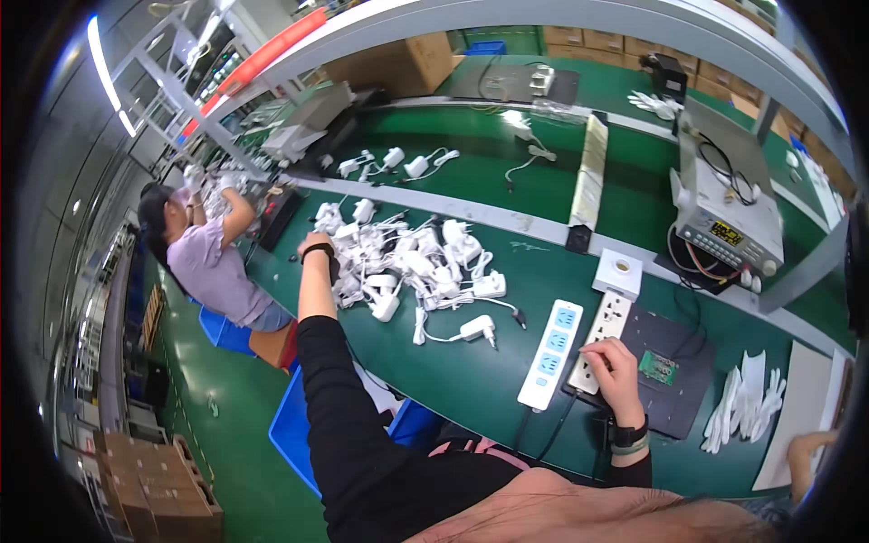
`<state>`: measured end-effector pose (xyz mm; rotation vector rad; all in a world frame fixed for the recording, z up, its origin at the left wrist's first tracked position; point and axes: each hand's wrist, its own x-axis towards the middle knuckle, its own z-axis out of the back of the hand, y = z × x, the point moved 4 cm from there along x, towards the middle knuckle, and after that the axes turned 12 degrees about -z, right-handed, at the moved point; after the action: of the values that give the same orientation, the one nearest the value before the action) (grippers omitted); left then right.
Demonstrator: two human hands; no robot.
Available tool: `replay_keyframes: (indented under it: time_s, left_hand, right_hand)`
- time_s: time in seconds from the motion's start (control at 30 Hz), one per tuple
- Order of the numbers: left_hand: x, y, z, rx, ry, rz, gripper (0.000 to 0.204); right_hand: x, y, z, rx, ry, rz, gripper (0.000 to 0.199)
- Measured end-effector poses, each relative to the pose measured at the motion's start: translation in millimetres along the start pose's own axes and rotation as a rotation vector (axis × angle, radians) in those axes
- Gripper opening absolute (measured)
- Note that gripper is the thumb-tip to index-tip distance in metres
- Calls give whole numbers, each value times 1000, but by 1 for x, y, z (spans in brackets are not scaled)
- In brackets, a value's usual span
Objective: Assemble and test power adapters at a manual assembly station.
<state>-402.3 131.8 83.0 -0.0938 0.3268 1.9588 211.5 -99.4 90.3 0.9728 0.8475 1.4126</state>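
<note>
My left arm is stretched far out over the bench, and my left hand (pixel 315 242) is at the left edge of a heap of white power adapters (pixel 421 258) with cords. Its fingers are too small and partly hidden to read. Bent over the cream power strip (pixel 612 317), my right hand (pixel 615 369) has its fingers curled and the tips close together. Whatever may be between them is hidden. Left of that strip lies a white power strip (pixel 551 356) with blue sockets. One adapter (pixel 477 328) lies apart at the heap's near side.
A green circuit board (pixel 658 368) lies on a dark mat (pixel 677 412), with white gloves (pixel 746 403) to its right. A bench instrument (pixel 729 226) stands at the back right. A co-worker (pixel 213 258) sits at the left. Blue bins (pixel 291 425) stand below the bench edge.
</note>
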Motion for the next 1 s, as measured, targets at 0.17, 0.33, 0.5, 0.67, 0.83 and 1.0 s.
replay_keyframes:
  time_s: [0.17,0.33,0.5,0.67,0.83,1.0]
  left_hand:
    - [-12,-62,75,11,-263,-229,32]
    - [-4,-245,84,-125,-270,-740,34]
    - [-9,-394,64,-191,-223,-654,34]
    - [2,-416,20,-549,-413,-360,30]
    - [16,-413,14,-417,-140,-605,22]
    - [38,-303,84,-394,-430,-912,4]
  right_hand:
    - [-6,7,-5,65,60,59,8]
    - [-4,4,-7,113,72,15,6]
    - [-5,4,-5,72,79,22,6]
    - [-9,6,-11,73,35,58,6]
    - [-6,10,-10,99,67,-18,6]
    - [-11,13,-9,65,65,42,7]
